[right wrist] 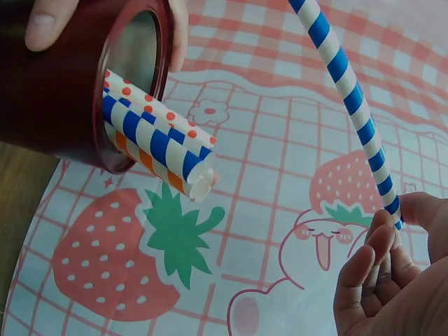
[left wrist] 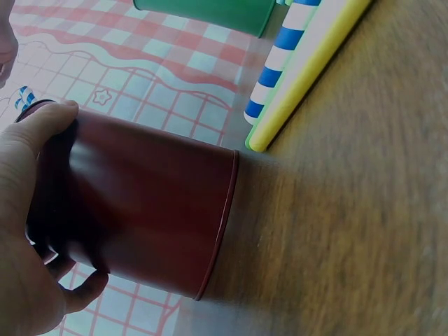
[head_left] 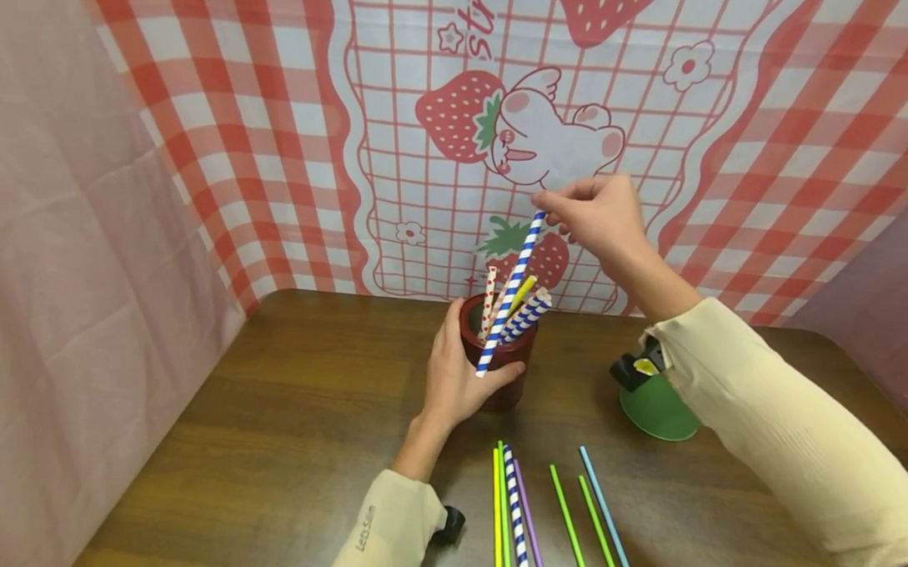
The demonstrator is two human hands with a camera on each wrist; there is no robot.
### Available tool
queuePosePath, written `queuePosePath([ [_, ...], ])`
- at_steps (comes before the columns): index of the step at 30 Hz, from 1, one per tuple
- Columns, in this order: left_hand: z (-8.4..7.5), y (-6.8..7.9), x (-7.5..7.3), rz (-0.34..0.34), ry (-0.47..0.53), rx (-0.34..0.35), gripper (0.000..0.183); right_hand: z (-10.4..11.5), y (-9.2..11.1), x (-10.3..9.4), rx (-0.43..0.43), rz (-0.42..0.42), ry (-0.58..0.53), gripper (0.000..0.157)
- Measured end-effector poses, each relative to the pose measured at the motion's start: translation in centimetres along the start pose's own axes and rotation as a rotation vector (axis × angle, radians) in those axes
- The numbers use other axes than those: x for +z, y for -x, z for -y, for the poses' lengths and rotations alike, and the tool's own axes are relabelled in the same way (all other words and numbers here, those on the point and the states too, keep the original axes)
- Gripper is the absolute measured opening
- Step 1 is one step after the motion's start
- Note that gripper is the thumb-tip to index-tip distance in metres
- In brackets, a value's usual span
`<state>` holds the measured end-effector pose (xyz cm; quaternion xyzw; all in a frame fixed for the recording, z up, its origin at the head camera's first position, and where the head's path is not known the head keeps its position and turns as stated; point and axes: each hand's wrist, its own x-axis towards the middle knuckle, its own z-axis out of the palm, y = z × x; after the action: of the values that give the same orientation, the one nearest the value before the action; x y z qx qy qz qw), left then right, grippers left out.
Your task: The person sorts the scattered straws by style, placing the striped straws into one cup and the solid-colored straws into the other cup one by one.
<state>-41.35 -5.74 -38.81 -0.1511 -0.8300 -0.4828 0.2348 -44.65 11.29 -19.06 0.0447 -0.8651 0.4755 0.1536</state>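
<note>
My left hand (head_left: 457, 379) holds a dark red cylindrical can (head_left: 506, 392) around its side, with the thumb across the near side close under the rim. Up near the wall cloth, my right hand (head_left: 608, 218) pinches a blue-and-white striped straw (head_left: 515, 273) by its top end. That straw slants down in front of the can in the head view; the right wrist view shows it apart from the mouth. Inside the can stand several straws: a red-dotted one (head_left: 488, 297), a yellow one (head_left: 526, 288), blue-and-white ones (head_left: 532, 311) and an orange-striped one (right wrist: 149, 166).
Several loose straws lie at the table's front: yellow (head_left: 497, 516), green (head_left: 567, 513), purple (head_left: 528, 514), light blue (head_left: 605, 512) and blue-and-white striped (head_left: 516, 515). A green container (head_left: 663, 414) is partly hidden behind the right wrist camera. A strawberry-print cloth (head_left: 389, 152) hangs behind the wooden table (head_left: 279, 423).
</note>
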Motion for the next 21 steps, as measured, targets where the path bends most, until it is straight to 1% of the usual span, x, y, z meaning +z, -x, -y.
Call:
queuePosePath([
  [6, 0.0, 0.0, 0.1, -0.003, 0.027, -0.018, 0.107, 0.1, -1.3, 0.3, -0.025, -0.044, 0.026, 0.043],
  [9, 0.0, 0.0, 0.0, -0.001, 0.031, -0.034, 0.107, 0.3, -1.9, 0.4, -0.007, -0.056, 0.033, 0.042],
  [12, 0.0, 0.0, 0.0, 0.01, 0.037, -0.063, 0.108, 0.4, -2.5, 0.3, 0.026, -0.063, 0.04, 0.04],
  [16, -0.1, 0.1, -0.1, 0.026, 0.034, -0.091, 0.109, 0.0, -3.0, 0.4, 0.058, -0.077, 0.051, 0.038],
  [21, -0.1, 0.1, -0.1, 0.03, 0.031, -0.097, 0.11, -0.9, -3.2, 1.0, 0.038, -0.098, 0.081, 0.039],
])
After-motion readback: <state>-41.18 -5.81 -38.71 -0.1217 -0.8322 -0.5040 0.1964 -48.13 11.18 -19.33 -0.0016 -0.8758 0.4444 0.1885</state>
